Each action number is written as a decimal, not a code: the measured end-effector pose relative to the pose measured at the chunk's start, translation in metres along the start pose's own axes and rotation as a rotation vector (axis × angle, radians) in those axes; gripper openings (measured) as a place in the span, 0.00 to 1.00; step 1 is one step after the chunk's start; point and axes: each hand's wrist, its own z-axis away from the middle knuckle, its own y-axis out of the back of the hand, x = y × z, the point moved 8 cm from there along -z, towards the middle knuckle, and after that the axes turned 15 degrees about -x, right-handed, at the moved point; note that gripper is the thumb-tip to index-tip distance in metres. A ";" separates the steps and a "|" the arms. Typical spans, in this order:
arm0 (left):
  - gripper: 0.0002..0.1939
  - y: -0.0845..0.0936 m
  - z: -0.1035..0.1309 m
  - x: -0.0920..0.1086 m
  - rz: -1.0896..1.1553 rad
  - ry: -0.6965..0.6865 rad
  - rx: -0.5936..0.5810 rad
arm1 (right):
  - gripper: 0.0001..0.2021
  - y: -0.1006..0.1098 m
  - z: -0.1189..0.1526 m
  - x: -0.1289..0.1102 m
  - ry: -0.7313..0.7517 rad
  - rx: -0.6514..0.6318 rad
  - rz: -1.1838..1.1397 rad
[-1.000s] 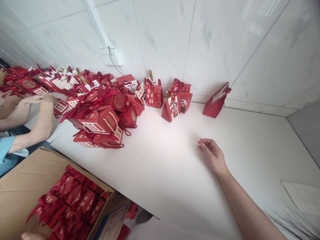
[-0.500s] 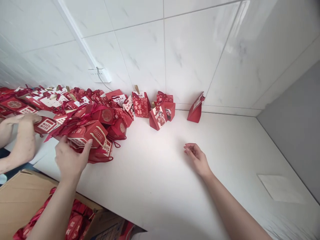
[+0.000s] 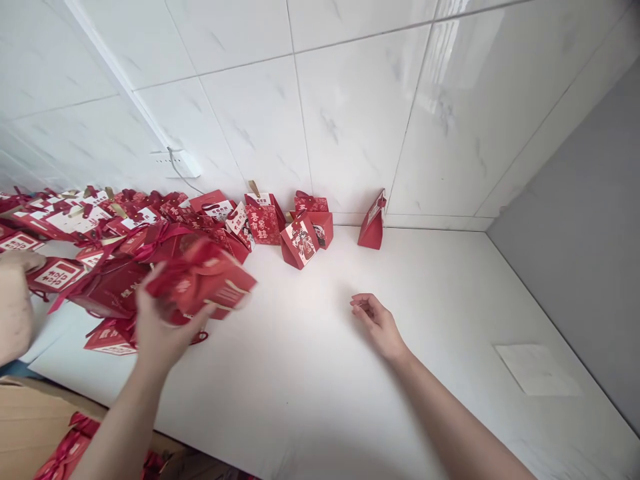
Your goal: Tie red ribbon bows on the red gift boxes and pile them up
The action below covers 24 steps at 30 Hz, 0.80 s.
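My left hand [image 3: 167,327] is wrapped around a red gift box [image 3: 220,283] with a cream rope handle, held tilted above the pile and blurred by motion. Under and behind it lie more red gift boxes [image 3: 117,287] with dark red ribbons, and another box [image 3: 111,337] rests beside my wrist. Over the white table my right hand [image 3: 377,323] hovers or rests with loosely curled fingers, a gap between thumb and fingertips and nothing visible in it. Small red triangular boxes [image 3: 300,241] stand by the wall, one box [image 3: 371,223] apart from the others.
A co-worker's hand [image 3: 15,300] touches a red box [image 3: 56,273] at the far left. Below the table edge, a cardboard carton [image 3: 30,410] holds red ribboned boxes. A white sheet [image 3: 537,370] lies at the right. A power socket [image 3: 175,163] with a cable is on the tiled wall.
My left hand has lifted the rope-handled gift box off the pile and brought it right. The view has shifted a little, and my right hand keeps nearly the same pose.
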 end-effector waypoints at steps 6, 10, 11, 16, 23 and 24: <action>0.52 -0.158 0.018 0.026 0.458 -0.030 -0.595 | 0.16 0.002 0.001 -0.003 0.011 0.026 -0.041; 0.51 -0.206 0.015 0.032 0.547 -0.055 -0.709 | 0.17 0.006 0.001 -0.006 0.050 0.066 -0.134; 0.49 -0.213 0.010 0.033 0.553 -0.060 -0.741 | 0.18 0.007 0.001 -0.007 0.067 0.069 -0.163; 0.31 -0.216 -0.032 0.032 0.574 0.009 -0.698 | 0.18 0.006 -0.002 -0.009 0.133 0.034 -0.239; 0.22 -0.208 -0.079 0.062 0.438 -0.067 -0.712 | 0.22 0.004 0.001 -0.023 0.248 -0.013 -0.135; 0.22 -0.209 -0.078 0.064 0.422 -0.070 -0.741 | 0.24 0.003 0.001 -0.025 0.261 -0.020 -0.118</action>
